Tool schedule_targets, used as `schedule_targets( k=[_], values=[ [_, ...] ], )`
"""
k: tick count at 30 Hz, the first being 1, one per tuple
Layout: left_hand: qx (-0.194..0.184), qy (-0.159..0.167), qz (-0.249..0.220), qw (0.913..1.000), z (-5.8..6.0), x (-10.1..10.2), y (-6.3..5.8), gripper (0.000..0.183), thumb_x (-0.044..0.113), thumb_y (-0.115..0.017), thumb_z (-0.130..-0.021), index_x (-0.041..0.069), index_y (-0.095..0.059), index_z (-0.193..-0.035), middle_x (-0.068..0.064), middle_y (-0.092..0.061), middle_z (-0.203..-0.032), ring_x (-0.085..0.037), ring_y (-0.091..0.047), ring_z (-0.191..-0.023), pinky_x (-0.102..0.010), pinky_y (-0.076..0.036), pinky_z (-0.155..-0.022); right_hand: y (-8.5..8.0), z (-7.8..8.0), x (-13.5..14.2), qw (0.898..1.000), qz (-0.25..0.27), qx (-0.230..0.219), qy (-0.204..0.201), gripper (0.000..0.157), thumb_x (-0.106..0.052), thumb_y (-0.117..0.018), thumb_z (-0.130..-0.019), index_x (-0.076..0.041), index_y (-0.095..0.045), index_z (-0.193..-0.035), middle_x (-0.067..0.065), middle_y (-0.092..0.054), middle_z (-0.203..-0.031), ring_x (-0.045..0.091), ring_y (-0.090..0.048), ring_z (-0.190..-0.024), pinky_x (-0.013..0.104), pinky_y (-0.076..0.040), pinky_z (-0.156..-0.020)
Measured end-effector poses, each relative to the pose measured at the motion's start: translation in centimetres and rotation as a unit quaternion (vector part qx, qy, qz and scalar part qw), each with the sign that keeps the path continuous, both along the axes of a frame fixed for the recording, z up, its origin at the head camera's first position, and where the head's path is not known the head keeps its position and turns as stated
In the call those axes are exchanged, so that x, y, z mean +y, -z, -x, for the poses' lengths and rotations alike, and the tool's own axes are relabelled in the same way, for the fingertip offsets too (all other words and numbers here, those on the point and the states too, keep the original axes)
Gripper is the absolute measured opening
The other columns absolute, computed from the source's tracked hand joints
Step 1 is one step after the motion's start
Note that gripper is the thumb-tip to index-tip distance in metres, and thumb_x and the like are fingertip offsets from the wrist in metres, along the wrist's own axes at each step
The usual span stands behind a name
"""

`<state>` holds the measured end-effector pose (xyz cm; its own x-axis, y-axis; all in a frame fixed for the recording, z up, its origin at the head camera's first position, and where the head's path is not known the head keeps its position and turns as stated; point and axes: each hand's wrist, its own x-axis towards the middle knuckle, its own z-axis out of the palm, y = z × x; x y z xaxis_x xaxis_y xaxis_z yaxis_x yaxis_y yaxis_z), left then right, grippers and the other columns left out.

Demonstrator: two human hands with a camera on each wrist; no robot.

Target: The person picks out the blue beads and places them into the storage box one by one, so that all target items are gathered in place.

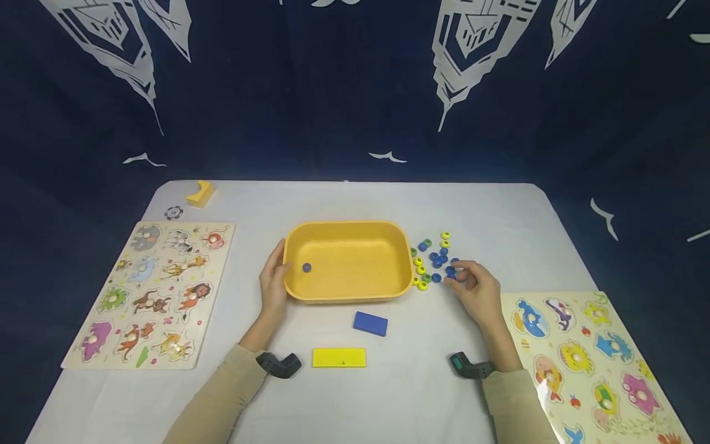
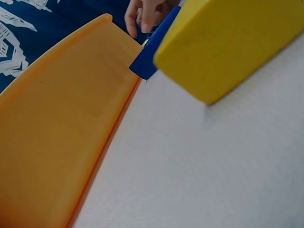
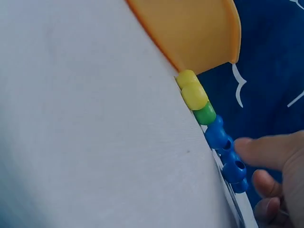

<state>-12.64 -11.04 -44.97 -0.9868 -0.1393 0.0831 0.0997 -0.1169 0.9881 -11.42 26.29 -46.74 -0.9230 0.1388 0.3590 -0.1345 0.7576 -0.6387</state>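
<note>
Lengthwise, the yellow tray runs left to right on the white table, its left end gripped by the left hand. Beyond its right end, the right hand partly hides some blue beads; whether it pinches one, I cannot tell. A blue block and a yellow block lie nearer.

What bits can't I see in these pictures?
Head view: whether the right hand pinches beads, which it partly covers.
Head view: bottom of the right puzzle board, cut off by the lower edge.
Left wrist view: rest of the yellow block, cut off by top and right edges.
</note>
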Motion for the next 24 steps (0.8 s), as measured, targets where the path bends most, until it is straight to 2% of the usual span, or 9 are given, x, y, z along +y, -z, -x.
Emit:
schedule_targets(
  k=[8, 11, 14, 17, 19, 22, 24],
  values=[
    [0.011, 0.002, 0.005, 0.9999, 0.1, 0.0, 0.2, 0.051, 0.0, -0.034, -0.087, 0.004, -0.028, -0.138, -0.011, -0.027, -0.144, -0.014, -0.024, -0.133, -0.013, -0.024, -0.106, 1.1, -0.1, 0.3, 0.997, -0.049, -0.049, 0.044, 0.027, -0.018, -0.074, -0.07, -0.014, -0.064, -0.095, 0.0, -0.058, -0.074, 0.013, -0.039, -0.058, 0.022, -0.033, -0.045],
    [0.009, 0.001, 0.004, 1.0, 0.1, 0.0, 0.2, 0.051, 0.0, -0.034, -0.087, 0.004, -0.028, -0.138, -0.01, -0.027, -0.144, -0.014, -0.024, -0.133, -0.014, -0.024, -0.107, 1.1, -0.1, 0.3, 0.997, -0.051, -0.045, 0.041, 0.024, -0.019, -0.073, -0.071, -0.014, -0.064, -0.093, 0.0, -0.058, -0.073, 0.012, -0.039, -0.056, 0.021, -0.032, -0.043],
    [0.009, 0.001, 0.002, 1.0, 0.2, 0.0, 0.1, 0.05, 0.0, -0.034, -0.087, 0.002, -0.028, -0.138, -0.011, -0.027, -0.144, -0.015, -0.024, -0.133, -0.018, -0.023, -0.109, 0.6, 0.1, 0.1, 0.999, -0.025, -0.025, 0.028, 0.024, -0.016, -0.072, -0.072, -0.011, -0.064, -0.094, 0.0, -0.057, -0.071, 0.012, -0.038, -0.055, 0.021, -0.031, -0.042],
    [0.01, 0.001, 0.001, 1.0, 0.1, 0.1, 0.1, 0.05, 0.0, -0.034, -0.088, 0.003, -0.028, -0.138, -0.011, -0.027, -0.144, -0.015, -0.024, -0.133, -0.019, -0.023, -0.109, -0.6, 0.7, -0.8, 1.0, 0.014, 0.007, -0.006, 0.024, -0.017, -0.071, -0.073, -0.009, -0.063, -0.095, -0.002, -0.055, -0.07, 0.009, -0.037, -0.054, 0.023, -0.031, -0.041],
    [0.01, 0.0, 0.001, 1.0, 0.1, 0.1, 0.1, 0.05, 0.0, -0.034, -0.088, 0.004, -0.028, -0.138, -0.01, -0.027, -0.144, -0.015, -0.024, -0.133, -0.021, -0.023, -0.109, -2.0, 1.5, -2.0, 0.999, 0.028, 0.017, -0.041, 0.025, -0.017, -0.07, -0.074, -0.008, -0.063, -0.096, -0.002, -0.054, -0.07, 0.01, -0.037, -0.054, 0.024, -0.032, -0.041],
    [0.005, -0.006, -0.004, 1.0, 0.4, -0.1, 0.9, 0.05, 0.0, -0.034, -0.088, 0.007, -0.03, -0.137, -0.006, -0.029, -0.144, -0.014, -0.025, -0.133, -0.022, -0.023, -0.11, -4.5, 3.0, -4.6, 0.993, 0.034, 0.027, -0.106, 0.024, -0.018, -0.069, -0.075, -0.009, -0.062, -0.096, -0.003, -0.054, -0.071, 0.012, -0.038, -0.054, 0.023, -0.032, -0.04],
    [0.006, -0.009, -0.009, 0.9999, 0.7, -0.2, 1.5, 0.05, 0.0, -0.034, -0.088, 0.008, -0.032, -0.137, -0.005, -0.03, -0.144, -0.013, -0.025, -0.133, -0.022, -0.023, -0.11, -6.2, 4.1, -6.8, 0.989, 0.034, 0.016, -0.146, 0.023, -0.018, -0.069, -0.076, -0.01, -0.062, -0.097, -0.002, -0.055, -0.072, 0.014, -0.04, -0.056, 0.02, -0.035, -0.044]
  ],
)
